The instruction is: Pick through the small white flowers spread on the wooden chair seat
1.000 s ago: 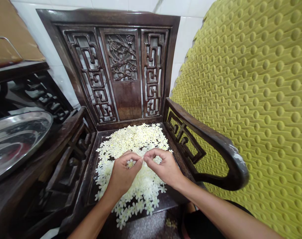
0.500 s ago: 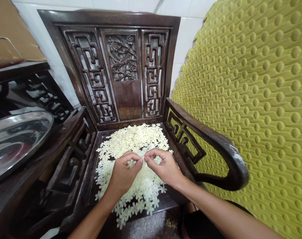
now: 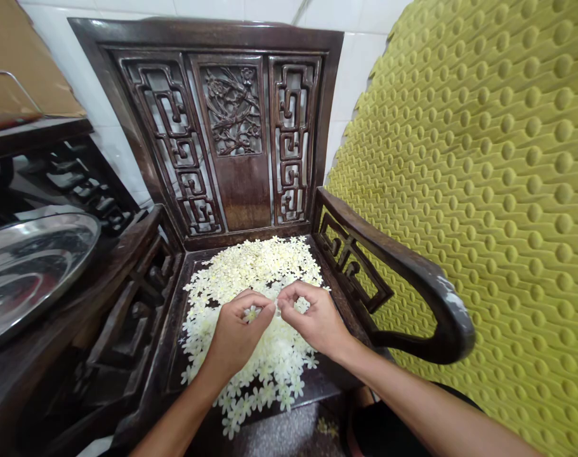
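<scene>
Many small pale yellow-white flowers (image 3: 264,260) lie spread over the seat of a dark carved wooden chair (image 3: 245,190). Above the middle of the pile, my left hand (image 3: 243,327) has its thumb and index finger pinched together. My right hand (image 3: 315,317) faces it from the right, also pinched, with its fingertips almost touching those of the left. Something tiny and pale shows between the fingertips, too small to name.
A shiny round metal tray (image 3: 45,260) sits at the left beside the chair's armrest (image 3: 122,254). The right armrest (image 3: 412,273) curves forward. A yellow-green bumpy sheet (image 3: 483,158) stands at the right. A few flowers (image 3: 327,426) lie on the floor.
Both hands keep their pinch and have shifted very slightly. The view has moved a little, and the flowers look the same.
</scene>
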Tool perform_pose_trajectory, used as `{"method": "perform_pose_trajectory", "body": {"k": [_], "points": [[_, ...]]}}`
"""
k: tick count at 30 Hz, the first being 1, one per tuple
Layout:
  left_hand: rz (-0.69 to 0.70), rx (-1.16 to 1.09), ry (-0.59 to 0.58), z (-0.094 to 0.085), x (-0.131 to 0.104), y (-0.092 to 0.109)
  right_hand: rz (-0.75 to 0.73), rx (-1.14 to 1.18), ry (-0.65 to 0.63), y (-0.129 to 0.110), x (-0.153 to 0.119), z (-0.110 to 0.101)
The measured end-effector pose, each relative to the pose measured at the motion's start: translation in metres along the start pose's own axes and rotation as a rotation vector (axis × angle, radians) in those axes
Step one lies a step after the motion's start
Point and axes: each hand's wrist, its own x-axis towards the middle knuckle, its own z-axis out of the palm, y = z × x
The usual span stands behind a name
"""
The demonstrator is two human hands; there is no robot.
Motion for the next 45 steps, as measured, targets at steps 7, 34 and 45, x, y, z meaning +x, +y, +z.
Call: {"method": "perform_pose_trajectory", "body": {"k": [7, 34, 45], "points": [[-0.02, -0.03, 0.07, 0.002, -0.001, 0.0, 0.03, 0.004, 0.019, -0.002, -0.002, 0.005], [-0.591, -0.949, 0.035, 0.008, 0.001, 0.007, -0.174, -0.316, -0.149, 0.007, -0.006, 0.013], [-0.529, -0.988, 0.046, 0.008, 0.001, 0.003, 0.105, 0.007, -0.066, 0.015, 0.004, 0.009]]}}
